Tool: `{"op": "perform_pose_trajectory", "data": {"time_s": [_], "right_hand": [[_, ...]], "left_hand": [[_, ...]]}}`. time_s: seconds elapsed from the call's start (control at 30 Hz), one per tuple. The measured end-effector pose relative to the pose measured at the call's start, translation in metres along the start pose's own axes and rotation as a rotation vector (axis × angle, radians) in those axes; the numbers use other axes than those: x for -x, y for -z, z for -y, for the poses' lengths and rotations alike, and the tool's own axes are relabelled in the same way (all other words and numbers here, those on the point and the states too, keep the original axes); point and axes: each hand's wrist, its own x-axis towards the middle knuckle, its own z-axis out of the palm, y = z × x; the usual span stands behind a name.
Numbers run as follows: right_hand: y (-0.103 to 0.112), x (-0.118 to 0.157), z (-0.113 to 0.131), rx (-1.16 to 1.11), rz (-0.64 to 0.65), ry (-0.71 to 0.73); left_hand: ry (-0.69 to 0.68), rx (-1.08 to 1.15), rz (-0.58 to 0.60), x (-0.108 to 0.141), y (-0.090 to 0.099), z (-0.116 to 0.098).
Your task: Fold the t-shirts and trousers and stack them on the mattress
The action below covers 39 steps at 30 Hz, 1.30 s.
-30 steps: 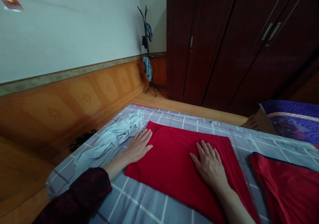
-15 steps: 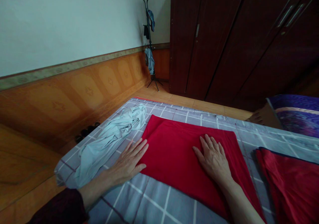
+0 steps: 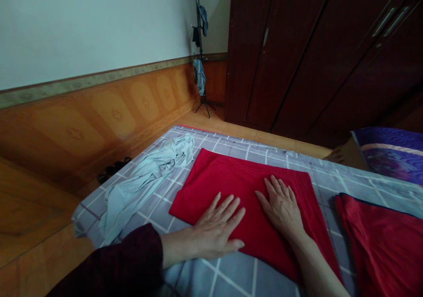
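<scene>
Both hands flat, palms down, fingers spread, gripping nothing. Left hand (image 3: 216,232) presses the near edge of the folded red cloth (image 3: 231,187); right hand (image 3: 280,206) rests on its middle-right. Cloth lies flat on the grey checked bedsheet (image 3: 231,275), centre of the bed. Crumpled pale-grey garment (image 3: 145,180) to its left, second red cloth (image 3: 386,244) at right.

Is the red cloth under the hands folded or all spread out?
Folded. The red cloth lies as a neat flat rectangle with straight edges on the bed, both hands pressed flat on it.
</scene>
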Motion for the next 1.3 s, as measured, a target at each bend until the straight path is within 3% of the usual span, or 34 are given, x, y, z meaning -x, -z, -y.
{"op": "perform_pose_trajectory", "data": {"time_s": [0.17,0.27,0.43,0.5,0.6,0.73,0.77,0.87,0.93,1.03,1.13,1.3], "right_hand": [[0.004,-0.001,0.004,0.008,0.015,-0.019],[0.006,-0.001,0.005,-0.005,0.014,-0.024],[0.008,-0.001,0.006,-0.022,0.02,-0.035],[0.008,-0.001,0.006,-0.03,0.024,-0.039],[0.008,-0.001,0.007,-0.036,0.03,-0.044],[0.008,0.0,0.007,-0.048,0.026,-0.052],[0.008,0.0,0.007,-0.054,0.029,-0.057],[0.011,0.0,0.008,-0.078,0.064,-0.074],[0.014,-0.002,0.009,-0.092,0.099,-0.086],[0.02,-0.003,0.01,-0.102,0.143,-0.108],[0.024,-0.004,0.011,-0.1,0.168,-0.118],[0.025,-0.003,0.011,-0.111,0.182,-0.13]], "left_hand": [[0.303,-0.149,-0.029,0.064,0.002,0.056],[0.395,-0.21,-0.085,0.07,0.006,0.065],[0.254,-0.183,-0.007,0.038,0.017,0.054],[0.319,-0.191,0.015,0.025,0.022,0.056],[0.452,-0.231,-0.041,0.008,0.029,0.063],[0.184,-0.205,-0.03,-0.017,0.029,0.073],[0.169,-0.208,-0.013,-0.023,0.028,0.076],[0.361,-0.261,-0.014,-0.039,0.032,0.083],[0.411,-0.273,-0.041,-0.05,0.041,0.079],[0.233,-0.223,-0.073,-0.072,0.052,0.059],[0.11,-0.174,-0.106,-0.096,0.044,0.042],[0.179,-0.146,-0.154,-0.118,0.007,0.053]]}}
